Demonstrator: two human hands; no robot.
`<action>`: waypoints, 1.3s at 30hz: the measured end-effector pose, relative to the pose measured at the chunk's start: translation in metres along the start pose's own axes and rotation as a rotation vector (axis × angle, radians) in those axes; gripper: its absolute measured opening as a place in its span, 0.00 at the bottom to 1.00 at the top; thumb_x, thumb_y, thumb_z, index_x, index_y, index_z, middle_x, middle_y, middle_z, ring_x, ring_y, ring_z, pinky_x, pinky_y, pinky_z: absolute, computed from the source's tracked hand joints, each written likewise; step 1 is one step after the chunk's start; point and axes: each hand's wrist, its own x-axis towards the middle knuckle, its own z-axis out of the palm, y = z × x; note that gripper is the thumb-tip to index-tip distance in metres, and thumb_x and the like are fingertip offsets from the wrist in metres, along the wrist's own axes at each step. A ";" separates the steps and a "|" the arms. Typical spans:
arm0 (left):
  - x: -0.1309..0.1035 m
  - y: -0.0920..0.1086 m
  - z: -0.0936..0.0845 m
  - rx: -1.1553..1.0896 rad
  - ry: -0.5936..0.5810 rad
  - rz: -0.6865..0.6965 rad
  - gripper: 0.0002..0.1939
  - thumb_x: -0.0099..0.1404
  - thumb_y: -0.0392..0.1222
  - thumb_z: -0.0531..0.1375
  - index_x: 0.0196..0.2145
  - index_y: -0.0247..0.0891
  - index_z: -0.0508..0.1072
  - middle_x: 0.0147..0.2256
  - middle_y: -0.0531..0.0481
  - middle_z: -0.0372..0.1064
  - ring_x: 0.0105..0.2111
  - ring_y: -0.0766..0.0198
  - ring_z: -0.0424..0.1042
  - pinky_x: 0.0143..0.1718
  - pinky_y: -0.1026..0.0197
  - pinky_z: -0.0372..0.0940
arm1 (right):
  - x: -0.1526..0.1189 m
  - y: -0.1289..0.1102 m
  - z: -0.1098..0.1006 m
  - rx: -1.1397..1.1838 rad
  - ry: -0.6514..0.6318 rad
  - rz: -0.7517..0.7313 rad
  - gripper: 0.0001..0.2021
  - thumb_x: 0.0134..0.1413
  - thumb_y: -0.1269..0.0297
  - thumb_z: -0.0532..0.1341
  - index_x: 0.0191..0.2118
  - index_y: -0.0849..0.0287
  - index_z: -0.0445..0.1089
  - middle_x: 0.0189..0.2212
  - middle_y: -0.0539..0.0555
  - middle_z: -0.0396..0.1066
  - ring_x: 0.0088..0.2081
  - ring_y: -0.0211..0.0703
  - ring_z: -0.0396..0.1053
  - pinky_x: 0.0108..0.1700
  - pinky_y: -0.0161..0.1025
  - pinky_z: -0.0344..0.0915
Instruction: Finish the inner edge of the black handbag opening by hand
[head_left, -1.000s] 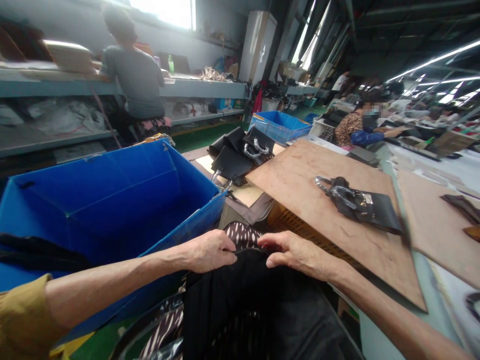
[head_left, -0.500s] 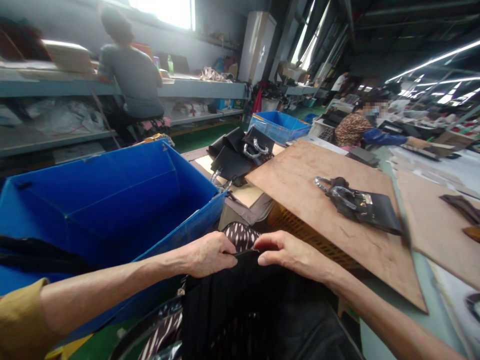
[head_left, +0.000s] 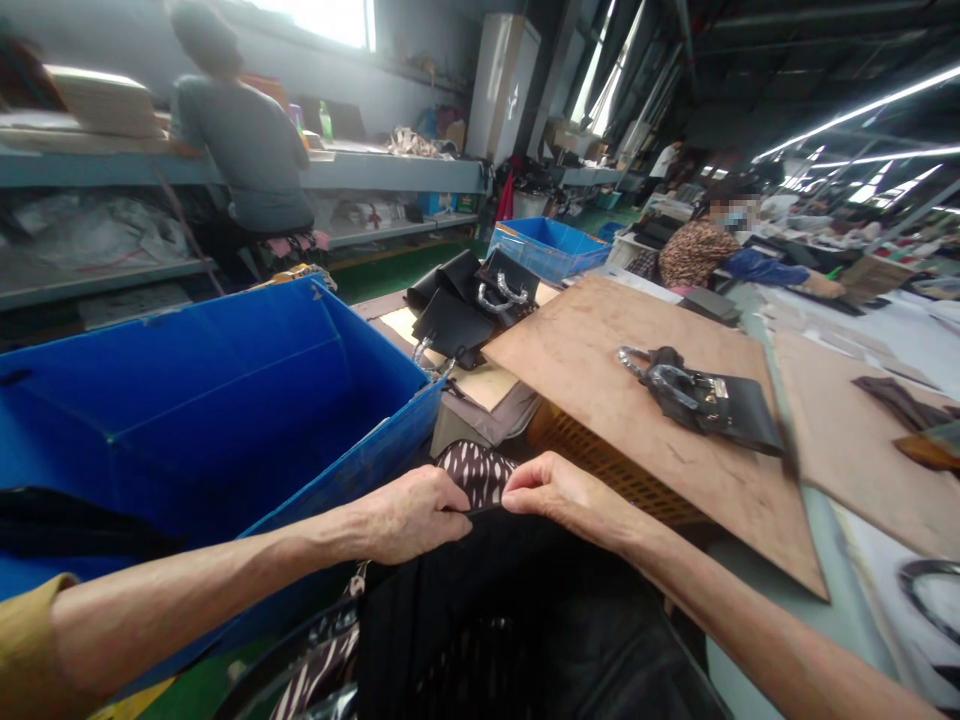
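A handbag (head_left: 480, 475) with a dark brown and white patterned outside and a black lining (head_left: 450, 600) fills the lower middle, its mouth towards me. My left hand (head_left: 409, 512) pinches the bag's far edge between thumb and curled fingers. Just to the right, my right hand (head_left: 551, 490) grips that same edge with thumb and forefinger together. A dark, glossy handle shows at lower left, beside more of the patterned material. The bag's underside is hidden.
A large blue bin (head_left: 225, 400) stands at left with black material in it. On a tilted brown board (head_left: 570, 340) at right lies a black bag (head_left: 742, 410) with wrapped handles. More black bags (head_left: 457, 310) lie beyond the bin. Two co-workers sit farther off.
My right thumb and forefinger, apart before, have closed on the bag's edge. My left hand keeps its pinch. The surroundings have shifted slightly left in view.
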 end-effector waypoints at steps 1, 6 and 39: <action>0.000 0.000 0.000 -0.003 -0.002 0.002 0.11 0.54 0.39 0.50 0.17 0.35 0.56 0.16 0.58 0.47 0.18 0.73 0.48 0.16 0.69 0.42 | -0.002 0.000 -0.001 -0.007 0.004 -0.009 0.10 0.44 0.61 0.59 0.26 0.63 0.72 0.19 0.46 0.62 0.23 0.34 0.56 0.25 0.32 0.49; 0.002 -0.002 0.001 -0.028 -0.008 -0.015 0.10 0.54 0.39 0.50 0.17 0.35 0.57 0.16 0.58 0.48 0.18 0.73 0.49 0.16 0.69 0.43 | -0.011 0.002 -0.004 -0.108 0.052 -0.019 0.08 0.45 0.66 0.56 0.29 0.61 0.73 0.21 0.47 0.66 0.27 0.37 0.61 0.29 0.33 0.53; 0.001 -0.001 0.002 -0.072 -0.027 -0.038 0.11 0.55 0.42 0.50 0.19 0.35 0.60 0.17 0.57 0.49 0.19 0.72 0.50 0.17 0.68 0.44 | -0.015 0.005 -0.007 -0.073 0.067 -0.140 0.09 0.48 0.65 0.55 0.33 0.60 0.71 0.33 0.50 0.72 0.36 0.43 0.67 0.38 0.36 0.59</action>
